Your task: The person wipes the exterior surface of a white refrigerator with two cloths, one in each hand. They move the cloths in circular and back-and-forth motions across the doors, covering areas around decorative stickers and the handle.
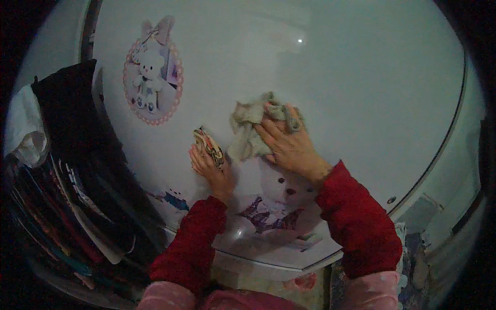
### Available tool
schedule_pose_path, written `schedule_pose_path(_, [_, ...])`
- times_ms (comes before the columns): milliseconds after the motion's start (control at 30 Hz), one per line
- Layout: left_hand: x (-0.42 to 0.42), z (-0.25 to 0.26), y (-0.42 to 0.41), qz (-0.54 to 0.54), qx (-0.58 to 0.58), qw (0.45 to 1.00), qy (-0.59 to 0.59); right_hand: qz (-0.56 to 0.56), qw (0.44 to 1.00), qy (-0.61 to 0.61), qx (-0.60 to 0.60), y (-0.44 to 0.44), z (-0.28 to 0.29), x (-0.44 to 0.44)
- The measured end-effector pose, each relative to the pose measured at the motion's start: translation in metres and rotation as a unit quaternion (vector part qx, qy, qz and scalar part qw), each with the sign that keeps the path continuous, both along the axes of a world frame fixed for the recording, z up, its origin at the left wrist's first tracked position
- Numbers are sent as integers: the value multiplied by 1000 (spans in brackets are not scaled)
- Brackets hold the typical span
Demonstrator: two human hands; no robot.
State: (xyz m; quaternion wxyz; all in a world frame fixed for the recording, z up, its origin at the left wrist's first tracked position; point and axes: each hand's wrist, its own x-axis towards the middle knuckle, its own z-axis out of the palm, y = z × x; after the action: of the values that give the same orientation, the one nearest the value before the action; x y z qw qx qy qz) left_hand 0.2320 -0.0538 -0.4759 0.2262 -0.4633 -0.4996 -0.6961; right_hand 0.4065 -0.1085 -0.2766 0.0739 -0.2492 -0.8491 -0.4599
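Observation:
A crumpled pale greenish cloth lies against a glossy white panel printed with cartoon animals. On the cloth rests my right hand, its fingers pressing it to the surface and partly covered by its folds. My left hand is lower and to the left, with a small item with a yellow, red and black pattern between thumb and fingers; what it is I cannot tell. Below the cloth, a printed bear face shows between my forearms.
Clothes hang close together along the left side, with a black garment nearest the panel. A printed rabbit figure in a pink scalloped oval is at the upper left. A small round metal fitting sits near the panel's lower right edge.

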Motion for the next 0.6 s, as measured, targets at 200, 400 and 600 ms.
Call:
schedule_pose_path(200, [10,11,-15,-82,-113,986,-88,42,997,-51,47,46,-24,-72])
schedule_pose_path(400, [9,-21,29,-134,47,964,-223,106,993,-54,25,54,-18,-121])
schedule_pose_path(600, [-4,-10,13,-12,-8,999,-36,106,991,58,53,36,-11,-49])
